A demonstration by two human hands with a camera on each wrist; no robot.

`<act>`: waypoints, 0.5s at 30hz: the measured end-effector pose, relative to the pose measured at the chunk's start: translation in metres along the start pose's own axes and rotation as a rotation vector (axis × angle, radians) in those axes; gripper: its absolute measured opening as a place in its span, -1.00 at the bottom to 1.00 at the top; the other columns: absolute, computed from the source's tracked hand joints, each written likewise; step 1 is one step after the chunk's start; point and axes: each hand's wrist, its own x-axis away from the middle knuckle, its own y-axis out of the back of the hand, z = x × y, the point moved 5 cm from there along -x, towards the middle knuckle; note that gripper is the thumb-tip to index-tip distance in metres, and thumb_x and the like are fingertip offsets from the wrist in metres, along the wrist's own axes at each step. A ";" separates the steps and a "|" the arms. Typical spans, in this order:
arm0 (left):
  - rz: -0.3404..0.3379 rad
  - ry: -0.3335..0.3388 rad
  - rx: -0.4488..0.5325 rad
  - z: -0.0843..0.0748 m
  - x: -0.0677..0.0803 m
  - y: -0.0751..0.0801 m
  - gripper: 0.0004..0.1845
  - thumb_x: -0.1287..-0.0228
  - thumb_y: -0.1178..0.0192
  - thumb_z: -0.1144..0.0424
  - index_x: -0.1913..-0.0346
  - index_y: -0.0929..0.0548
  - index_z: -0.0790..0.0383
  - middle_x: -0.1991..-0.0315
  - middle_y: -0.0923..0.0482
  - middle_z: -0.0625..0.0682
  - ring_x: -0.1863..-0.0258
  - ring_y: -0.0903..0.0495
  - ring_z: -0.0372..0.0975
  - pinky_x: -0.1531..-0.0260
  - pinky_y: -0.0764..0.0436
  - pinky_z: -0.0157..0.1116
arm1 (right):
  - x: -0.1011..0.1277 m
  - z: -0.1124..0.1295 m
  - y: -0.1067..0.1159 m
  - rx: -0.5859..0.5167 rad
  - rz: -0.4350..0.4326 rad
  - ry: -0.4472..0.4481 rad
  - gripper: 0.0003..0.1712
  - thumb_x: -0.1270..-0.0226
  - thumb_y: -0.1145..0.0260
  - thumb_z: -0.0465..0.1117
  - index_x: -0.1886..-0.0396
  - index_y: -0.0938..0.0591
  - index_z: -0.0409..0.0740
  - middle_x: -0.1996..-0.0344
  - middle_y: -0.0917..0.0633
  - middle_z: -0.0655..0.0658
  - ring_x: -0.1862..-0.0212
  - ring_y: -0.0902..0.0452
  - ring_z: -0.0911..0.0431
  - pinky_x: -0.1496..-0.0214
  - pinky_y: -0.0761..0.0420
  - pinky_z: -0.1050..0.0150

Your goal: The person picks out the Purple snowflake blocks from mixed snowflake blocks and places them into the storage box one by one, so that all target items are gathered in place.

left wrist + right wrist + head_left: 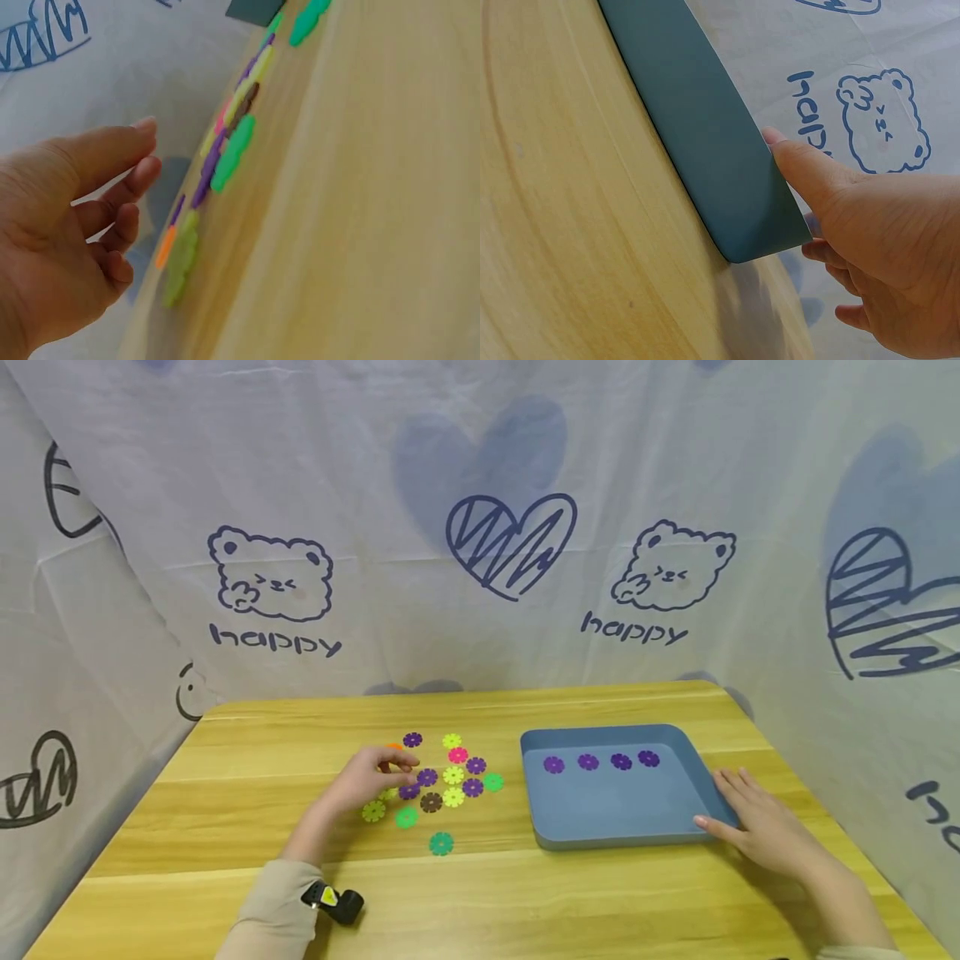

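Wooden surface: pale wood table (525,893) fills the lower half of the head view.
Left hand: left hand (371,779) sits left of centre, fingers loosely bent and apart, closed on nothing; in the wrist view the left hand (67,225) hangs beside the discs with bare fingertips.
Discs by the fingers: loose flower discs (442,777) lie flat in a cluster at frame centre, just right of and under the fingertips; an orange disc (394,747) peeks out above the knuckles, a purple disc (427,777) lies just beyond the fingertips, a yellow-green disc (373,811) sits below the hand. Whether a finger touches any disc cannot be told.
Stray disc: a teal disc (441,843) lies apart, below the cluster.
Tray: blue tray (622,839) stands right of centre on the table; inside, four purple discs in a row (601,762) lie along its far side.
Right hand: right hand (757,822) lies at the tray's right near corner, fingers straight and spread, thumb tip against the rim; the wrist view shows the thumb (802,169) pressed on the tray wall (705,142).
Writing: backdrop cloth (480,460) carries "happy" (275,639) under each bear drawing, upper left and upper right.
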 end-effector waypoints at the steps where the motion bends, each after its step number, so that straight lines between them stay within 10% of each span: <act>1: 0.019 0.006 -0.001 0.003 0.000 -0.001 -0.65 -0.20 -0.33 0.24 -0.04 -0.66 0.29 0.12 -0.67 0.12 0.35 -0.50 -0.22 0.38 -0.51 -0.37 | 0.000 0.000 0.000 -0.001 -0.002 0.001 0.06 -0.32 -0.19 0.29 -0.47 -0.12 -0.42 -0.42 -0.17 -0.54 -0.47 0.11 -0.45 -0.32 -0.05 -0.46; 15: 0.041 0.079 -0.115 0.018 -0.002 -0.007 -0.71 -0.08 -0.42 0.27 0.10 -0.71 0.22 0.22 -0.64 0.01 0.19 -0.53 -0.21 0.08 -0.53 -0.23 | 0.000 -0.001 0.000 -0.007 0.005 -0.010 0.06 -0.33 -0.18 0.29 -0.48 -0.11 -0.42 -0.42 -0.15 -0.55 -0.47 0.13 -0.45 -0.32 -0.02 -0.47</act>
